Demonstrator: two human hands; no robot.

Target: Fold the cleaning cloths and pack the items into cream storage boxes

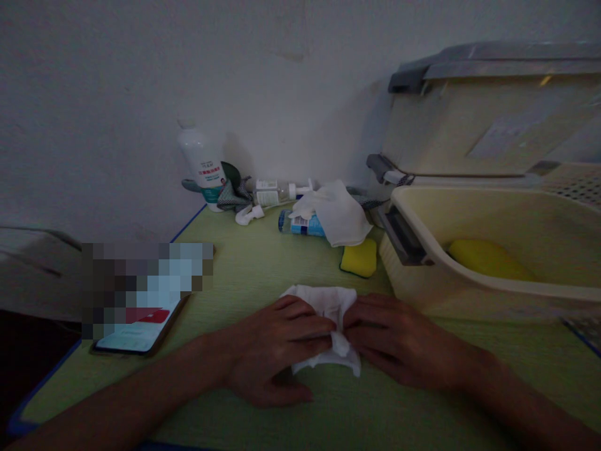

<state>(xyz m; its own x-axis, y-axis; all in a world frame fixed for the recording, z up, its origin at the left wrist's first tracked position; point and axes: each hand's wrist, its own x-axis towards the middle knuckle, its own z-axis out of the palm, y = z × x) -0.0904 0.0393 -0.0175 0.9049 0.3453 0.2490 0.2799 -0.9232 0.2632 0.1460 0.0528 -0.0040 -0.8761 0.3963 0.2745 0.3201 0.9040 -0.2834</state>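
Observation:
A crumpled white tissue [348, 300] lies on the green tabletop between my hands, with a small bunched fold at its middle. My left hand [277, 347] rests over its left part, fingers stretched across it and thumb apart on the table. From the other side, my right hand [394, 338] has its fingers curled together at the tissue's right edge, pinching it. The right fingertips are partly hidden. Just beyond the tissue is a yellow sponge [359, 258] with a dark underside.
At right stands a cream storage box [469, 297], lid raised, holding something yellow [491, 259]. Along the wall are a white bottle [192, 150], a clear pump bottle [270, 193], and a blue-labelled bottle [305, 224] partly under a white cloth [345, 216]. A phone [141, 335] lies left.

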